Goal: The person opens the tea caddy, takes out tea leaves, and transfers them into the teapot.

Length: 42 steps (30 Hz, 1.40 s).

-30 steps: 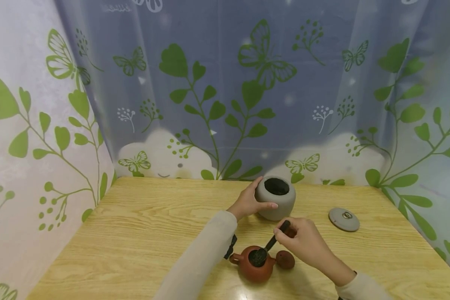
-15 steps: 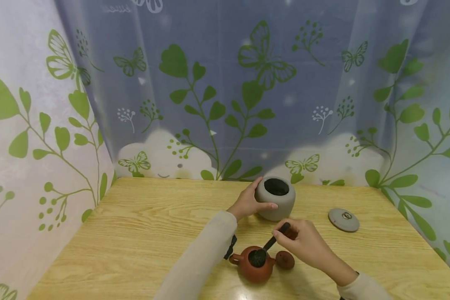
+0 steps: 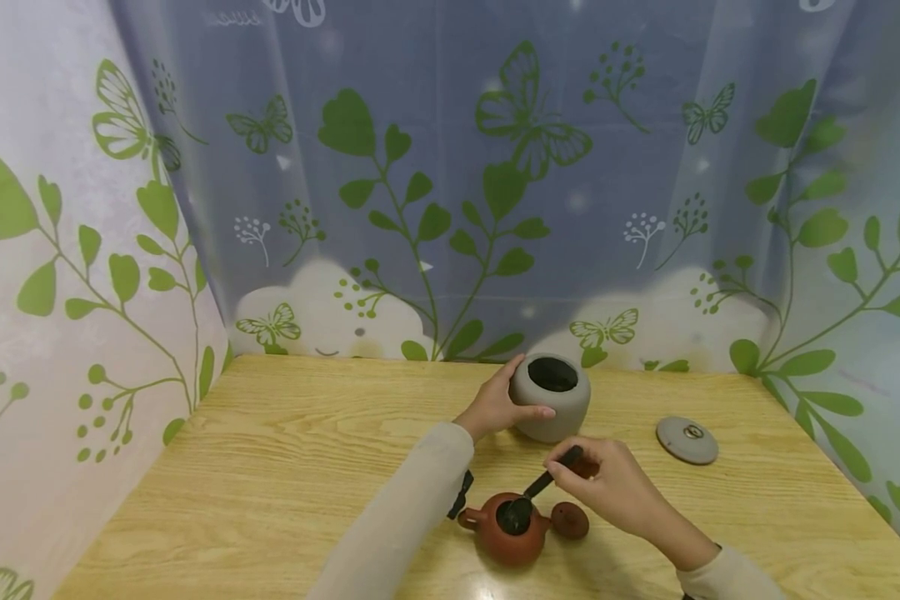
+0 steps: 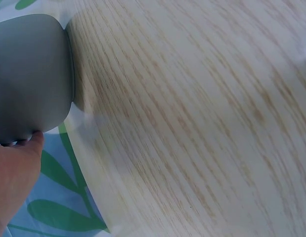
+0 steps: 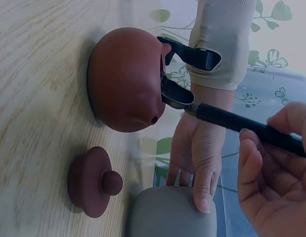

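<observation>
My left hand grips the side of a round grey jar, fingers behind and thumb in front; the jar leans slightly and its mouth looks dark. Between thumb and fingers my right hand pinches the black handle of a small spoon. The spoon's bowl dips into the open mouth of a reddish-brown clay teapot, tilted at the rim. Dark matter shows inside the teapot, too small to make out clearly. In the left wrist view, the jar appears with part of my left hand.
The teapot's knobbed lid lies on the wooden table just right of the pot. Farther right rests the grey jar lid with a ring on top. A patterned curtain hangs behind the table's back edge.
The spoon has turned a little in the teapot's mouth, its bowl tipping over and its handle end lowering slightly. My left hand and the jar have stayed in place.
</observation>
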Tool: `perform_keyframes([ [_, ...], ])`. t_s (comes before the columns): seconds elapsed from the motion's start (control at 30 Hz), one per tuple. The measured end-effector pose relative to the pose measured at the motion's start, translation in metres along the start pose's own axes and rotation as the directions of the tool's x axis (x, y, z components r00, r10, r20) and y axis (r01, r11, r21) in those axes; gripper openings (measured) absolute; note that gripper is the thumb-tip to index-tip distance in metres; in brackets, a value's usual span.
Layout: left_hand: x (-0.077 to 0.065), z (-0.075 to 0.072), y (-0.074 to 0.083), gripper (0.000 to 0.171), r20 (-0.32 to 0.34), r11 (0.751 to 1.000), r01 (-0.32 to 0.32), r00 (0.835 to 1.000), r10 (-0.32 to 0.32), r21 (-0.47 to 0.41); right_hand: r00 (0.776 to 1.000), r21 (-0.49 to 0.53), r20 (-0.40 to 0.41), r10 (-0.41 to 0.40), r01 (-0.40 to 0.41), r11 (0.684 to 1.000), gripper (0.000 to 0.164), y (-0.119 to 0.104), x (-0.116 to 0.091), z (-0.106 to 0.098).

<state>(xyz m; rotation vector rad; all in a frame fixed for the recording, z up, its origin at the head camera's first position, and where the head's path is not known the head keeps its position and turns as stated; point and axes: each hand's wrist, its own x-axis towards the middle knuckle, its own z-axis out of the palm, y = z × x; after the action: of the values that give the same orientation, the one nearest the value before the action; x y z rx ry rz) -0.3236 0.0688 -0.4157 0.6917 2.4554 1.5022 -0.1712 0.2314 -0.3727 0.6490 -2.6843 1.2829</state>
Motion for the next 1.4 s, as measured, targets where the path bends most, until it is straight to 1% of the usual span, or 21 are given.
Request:
perform_keyframes([
  [0.1,0.0002,-0.0001,0.0002,0.103,0.000,1.000,-0.001,1.000,0.001,-0.003,1.000,0.016,0.021,-0.004,0.003,1.000,0.009,0.0002,0.0000,-0.0005],
  [0.27,0.0006,0.0000,-0.0006,0.104,0.001,1.000,-0.004,1.000,0.004,0.001,0.998,0.075,0.066,-0.012,0.007,0.997,0.011,0.0024,-0.0019,-0.0025],
  [0.47,0.0004,0.0001,-0.0007,0.105,0.001,1.000,-0.001,1.000,0.001,0.008,0.996,0.098,0.085,-0.018,0.010,0.995,0.012,0.0055,-0.0038,-0.0028],
  [0.63,0.0003,-0.0004,-0.0002,0.104,-0.001,1.000,-0.004,1.000,0.004,0.002,0.998,0.077,0.056,0.006,-0.010,0.997,0.012,0.0065,-0.0034,-0.0044],
  [0.77,0.0005,-0.0003,-0.0004,0.104,0.003,1.000,-0.005,1.000,0.005,-0.001,0.999,0.080,0.046,0.028,-0.031,0.996,0.012,0.0070,-0.0033,-0.0057],
  [0.9,0.0003,0.0001,-0.0004,0.104,0.003,1.000,-0.003,1.000,0.003,0.006,0.999,0.045,0.017,0.045,-0.045,0.998,0.013,0.0067,-0.0031,-0.0052],
  [1.07,0.0000,0.0005,-0.0004,0.104,0.003,1.000,0.000,1.000,0.000,0.014,0.997,0.012,-0.014,0.076,-0.076,0.997,0.021,0.0063,-0.0019,-0.0044],
  [1.17,-0.0006,0.0006,0.0000,0.104,0.005,1.000,0.001,1.000,-0.001,0.016,0.994,0.004,-0.024,0.111,-0.111,0.994,0.025,0.0062,-0.0016,-0.0046],
  [1.3,-0.0015,0.0004,0.0013,0.104,0.003,1.000,0.002,1.000,-0.002,0.016,0.988,0.017,-0.041,0.152,-0.151,0.988,0.030,0.0057,-0.0004,-0.0059],
  [1.4,-0.0018,0.0002,0.0019,0.104,-0.001,1.000,0.002,1.000,-0.002,0.021,0.987,0.036,-0.053,0.150,-0.148,0.988,0.030,0.0056,0.0001,-0.0073],
])
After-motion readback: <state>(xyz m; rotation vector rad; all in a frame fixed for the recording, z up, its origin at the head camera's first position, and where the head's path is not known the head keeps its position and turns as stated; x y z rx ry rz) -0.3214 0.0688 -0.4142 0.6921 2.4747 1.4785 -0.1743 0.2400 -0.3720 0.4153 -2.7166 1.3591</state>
